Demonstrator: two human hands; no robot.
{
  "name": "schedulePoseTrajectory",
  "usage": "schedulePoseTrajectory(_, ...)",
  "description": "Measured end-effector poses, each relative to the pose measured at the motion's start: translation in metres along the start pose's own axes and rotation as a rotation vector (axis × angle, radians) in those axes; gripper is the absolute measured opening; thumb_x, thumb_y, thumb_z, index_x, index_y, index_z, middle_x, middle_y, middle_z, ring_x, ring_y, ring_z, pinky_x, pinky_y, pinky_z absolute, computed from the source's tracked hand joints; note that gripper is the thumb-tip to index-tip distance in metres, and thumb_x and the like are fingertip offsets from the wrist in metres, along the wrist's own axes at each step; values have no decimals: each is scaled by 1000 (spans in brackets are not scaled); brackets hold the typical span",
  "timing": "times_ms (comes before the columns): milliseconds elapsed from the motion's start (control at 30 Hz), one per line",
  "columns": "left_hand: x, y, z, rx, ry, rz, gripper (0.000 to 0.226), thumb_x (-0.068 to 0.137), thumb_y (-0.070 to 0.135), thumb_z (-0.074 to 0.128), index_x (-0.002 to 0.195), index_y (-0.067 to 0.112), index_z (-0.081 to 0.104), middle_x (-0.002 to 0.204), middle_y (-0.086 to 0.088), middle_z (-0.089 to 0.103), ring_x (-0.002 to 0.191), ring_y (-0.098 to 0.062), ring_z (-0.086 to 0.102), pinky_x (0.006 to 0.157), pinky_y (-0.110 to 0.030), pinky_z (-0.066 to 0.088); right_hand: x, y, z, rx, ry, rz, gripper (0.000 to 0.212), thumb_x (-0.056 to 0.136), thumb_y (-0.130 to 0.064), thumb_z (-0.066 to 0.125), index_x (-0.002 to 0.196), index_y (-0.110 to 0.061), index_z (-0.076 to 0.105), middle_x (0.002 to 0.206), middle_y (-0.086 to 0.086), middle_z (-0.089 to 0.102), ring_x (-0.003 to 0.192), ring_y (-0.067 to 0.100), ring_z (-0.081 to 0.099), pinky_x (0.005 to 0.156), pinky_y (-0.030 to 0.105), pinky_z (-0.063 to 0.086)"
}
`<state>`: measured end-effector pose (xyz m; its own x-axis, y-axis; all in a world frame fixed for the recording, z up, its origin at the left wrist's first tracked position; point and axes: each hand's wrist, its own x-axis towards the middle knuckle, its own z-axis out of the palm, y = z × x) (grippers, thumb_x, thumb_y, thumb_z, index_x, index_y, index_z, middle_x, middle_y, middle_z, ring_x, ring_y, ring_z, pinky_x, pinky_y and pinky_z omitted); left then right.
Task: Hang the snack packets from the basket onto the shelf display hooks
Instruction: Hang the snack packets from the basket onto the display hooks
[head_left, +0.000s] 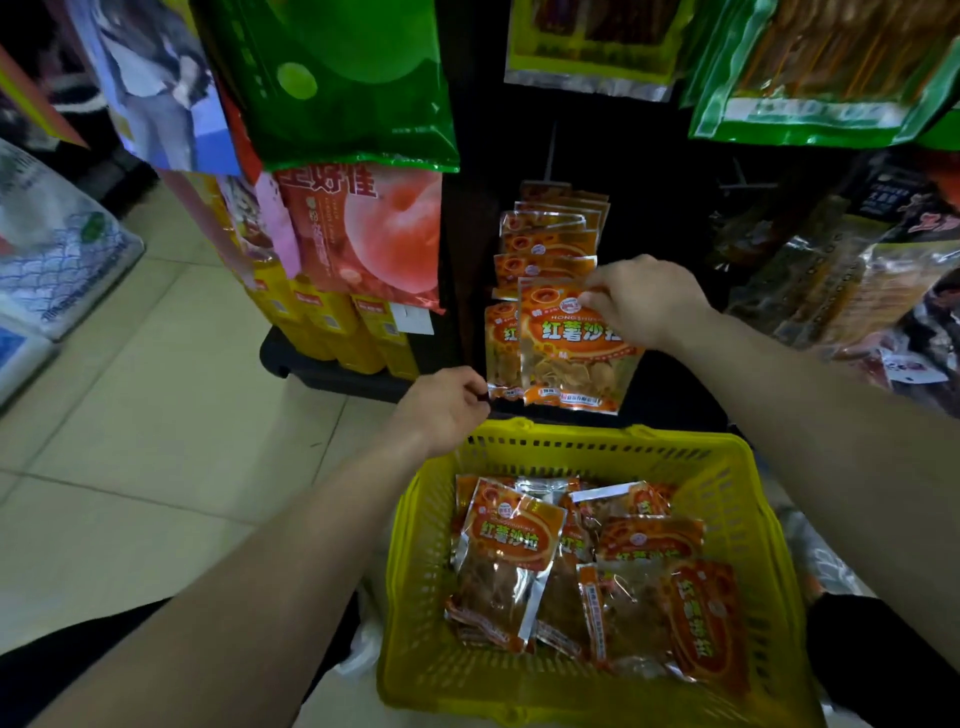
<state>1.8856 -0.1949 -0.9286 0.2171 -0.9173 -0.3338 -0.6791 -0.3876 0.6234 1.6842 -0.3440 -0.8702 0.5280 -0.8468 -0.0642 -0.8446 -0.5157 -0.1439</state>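
A yellow plastic basket (748, 525) sits low in front of me with several orange snack packets (511, 551) lying in it. On the dark shelf above it, a row of the same orange packets (550, 236) hangs from a display hook. My right hand (644, 299) pinches the top of one orange packet (571, 358) at the front of that row. My left hand (441, 405) pinches the bottom corner of the hanging packet just behind it, at the lower left.
Large green bags (343, 78) and a peach-printed red bag (374, 234) hang to the left, with yellow boxes (332, 332) below. More packets (831, 67) hang at the upper right and fill the right shelf. Beige tiled floor (156, 415) lies to the left.
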Motion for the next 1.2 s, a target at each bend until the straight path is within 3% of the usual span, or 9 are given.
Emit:
schedulePoseTrajectory(200,58,-5,48,-60,2,-43,18,95,24,62,112,27,68,108,4,71,92,-10,63,78,-23,48,35,0,58,46,-1,69,33,102,-44,45,124,-29,63,119,2,68,106,25,65,81,36,53)
schedulePoseTrajectory(333,94,-8,74,-48,-41,-43,13,95,24,60,102,32,68,103,9,67,97,-14,64,88,-30,53,51,3,90,84,63,31,29,103,-43,44,115,-28,65,109,3,70,98,27,66,71,31,46)
schedulePoseTrajectory(467,122,-15,98,-55,-142,-6,20,88,24,55,95,32,72,113,-5,69,108,-29,63,91,-42,52,57,2,111,139,98,-32,29,103,-42,45,117,-29,66,108,3,71,97,28,66,73,33,44)
schedulePoseTrajectory(567,132,-18,106,12,-130,-1,26,97,23,51,110,31,72,124,2,66,112,-22,61,99,-38,49,62,1,121,137,132,-68,28,103,-42,45,115,-30,67,108,4,72,97,29,66,84,38,47)
schedulePoseTrajectory(700,142,-23,109,-64,-124,5,24,98,21,55,111,34,70,125,4,66,116,-19,61,105,-39,47,70,0,120,86,159,-58,29,103,-43,42,115,-32,66,108,3,72,99,28,66,88,39,46)
schedulePoseTrajectory(800,143,-25,106,-90,-131,5,23,99,21,55,108,38,66,121,5,69,115,-14,62,105,-37,46,73,-2,116,107,108,-26,31,103,-45,42,118,-32,64,111,2,71,101,26,67,86,37,47)
schedulePoseTrajectory(967,133,-30,102,-141,-216,-7,26,99,19,55,122,29,65,124,1,66,116,-15,60,103,-31,47,73,-6,107,41,27,-8,32,102,-46,43,122,-29,63,115,6,69,103,29,66,88,40,49)
schedulePoseTrajectory(1067,127,-36,97,-122,-140,-8,23,99,22,57,119,29,66,123,2,65,114,-16,60,101,-32,49,72,-8,101,34,0,8,35,102,-45,44,126,-27,63,117,7,68,106,30,65,88,41,52)
schedulePoseTrajectory(1200,118,-42,92,-90,-140,-29,32,100,26,56,131,34,58,124,4,67,116,-15,60,104,-37,48,69,-15,100,60,-45,20,36,102,-45,45,129,-26,60,118,9,67,104,31,65,82,42,55)
